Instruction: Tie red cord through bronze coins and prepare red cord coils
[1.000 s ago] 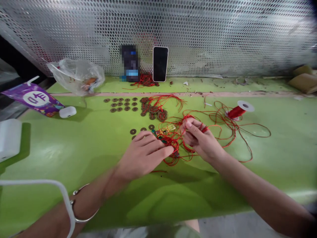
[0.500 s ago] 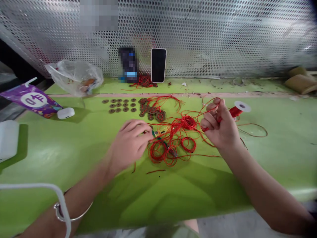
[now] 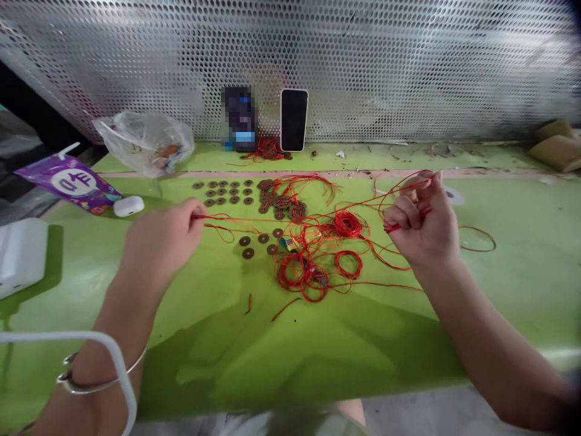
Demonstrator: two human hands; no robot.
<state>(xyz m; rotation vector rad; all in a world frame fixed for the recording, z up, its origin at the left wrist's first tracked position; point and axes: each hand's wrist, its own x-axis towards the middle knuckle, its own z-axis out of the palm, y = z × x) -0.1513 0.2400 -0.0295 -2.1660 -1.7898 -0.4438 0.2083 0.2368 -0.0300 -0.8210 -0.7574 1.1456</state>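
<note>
My left hand is closed on strands of red cord, which run right across the table toward my other hand. Raised over the right side, my right hand pinches red cord between thumb and forefinger, with more of it wrapped in the curled fingers. Between the hands lies a tangle with a tight red coil and looser loops. A tool with green and yellow handles is partly hidden under the loops. Loose brown coins with holes lie near the tangle, and strung coins are piled behind it.
Rows of brown coins lie left of the pile. Two phones lean on the perforated metal panel, one being a black-screened phone. At left are a plastic bag, a purple packet and white cases. A spool is behind my right hand.
My left hand has moved left from the tangle, drawing red cord out with it and uncovering several loose coins. My right hand has shifted slightly right and up, still holding cord.
</note>
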